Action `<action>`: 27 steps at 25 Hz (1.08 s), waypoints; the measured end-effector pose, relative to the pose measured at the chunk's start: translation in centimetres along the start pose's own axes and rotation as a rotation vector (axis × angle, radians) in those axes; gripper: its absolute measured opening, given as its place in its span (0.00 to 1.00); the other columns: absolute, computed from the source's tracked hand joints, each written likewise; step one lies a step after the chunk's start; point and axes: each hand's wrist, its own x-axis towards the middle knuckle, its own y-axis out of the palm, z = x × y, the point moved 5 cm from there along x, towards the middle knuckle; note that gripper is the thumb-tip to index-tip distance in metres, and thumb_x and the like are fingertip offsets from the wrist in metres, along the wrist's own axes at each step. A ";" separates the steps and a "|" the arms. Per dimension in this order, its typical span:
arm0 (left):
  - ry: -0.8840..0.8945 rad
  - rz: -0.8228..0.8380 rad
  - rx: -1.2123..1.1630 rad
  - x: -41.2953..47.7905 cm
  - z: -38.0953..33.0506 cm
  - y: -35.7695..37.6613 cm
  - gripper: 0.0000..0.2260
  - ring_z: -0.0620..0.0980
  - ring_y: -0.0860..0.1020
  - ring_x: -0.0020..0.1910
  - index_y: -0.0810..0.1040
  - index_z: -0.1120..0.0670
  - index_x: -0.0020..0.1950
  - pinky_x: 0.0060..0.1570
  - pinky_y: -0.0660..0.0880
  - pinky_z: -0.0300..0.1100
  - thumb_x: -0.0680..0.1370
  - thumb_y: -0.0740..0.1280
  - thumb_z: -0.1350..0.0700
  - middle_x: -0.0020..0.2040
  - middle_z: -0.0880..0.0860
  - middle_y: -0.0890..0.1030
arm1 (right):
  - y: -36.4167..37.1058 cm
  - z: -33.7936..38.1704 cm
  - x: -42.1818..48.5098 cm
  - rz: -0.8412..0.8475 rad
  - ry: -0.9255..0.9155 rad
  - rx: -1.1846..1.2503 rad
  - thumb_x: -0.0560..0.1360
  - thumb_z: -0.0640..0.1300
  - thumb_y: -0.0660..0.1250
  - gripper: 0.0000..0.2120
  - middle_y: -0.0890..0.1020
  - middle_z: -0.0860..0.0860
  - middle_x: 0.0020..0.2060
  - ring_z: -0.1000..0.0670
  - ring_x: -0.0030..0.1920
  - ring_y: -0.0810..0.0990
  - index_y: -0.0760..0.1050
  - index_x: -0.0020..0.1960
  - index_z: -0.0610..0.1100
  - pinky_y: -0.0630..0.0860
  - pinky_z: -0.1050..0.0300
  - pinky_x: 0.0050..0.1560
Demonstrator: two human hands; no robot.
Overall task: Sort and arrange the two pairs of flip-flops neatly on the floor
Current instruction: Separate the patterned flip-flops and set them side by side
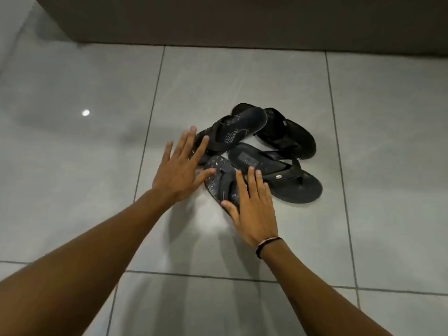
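Observation:
Several dark flip-flops lie in a loose heap on the grey tiled floor (pixel 242 76). Two carry a pale leaf pattern: one (pixel 238 126) lies tilted across the pile's top left, the other (pixel 219 177) sits at the front. Two are plain black: one (pixel 291 135) at the back right, one (pixel 291 183) at the front right. My left hand (pixel 180 169) hovers with fingers spread over the left end of the pile. My right hand (pixel 251 207), a band at its wrist, rests flat and open on the front patterned flip-flop.
A dark wall or piece of furniture (pixel 242 18) runs along the far side, well behind the pile. A ceiling light glints off the glossy tiles at the left (pixel 85 112).

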 end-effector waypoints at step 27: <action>0.170 0.037 0.128 -1.9 12.7 0.1 0.22 0.68 0.78 0.62 0.76 0.50 0.74 0.59 0.79 0.62 0.82 0.65 0.42 0.81 0.63 0.62 | 4.5 6.8 5.9 0.005 -0.572 -0.225 0.83 0.59 0.61 0.37 0.44 0.43 0.86 0.38 0.85 0.43 0.48 0.86 0.52 0.47 0.40 0.85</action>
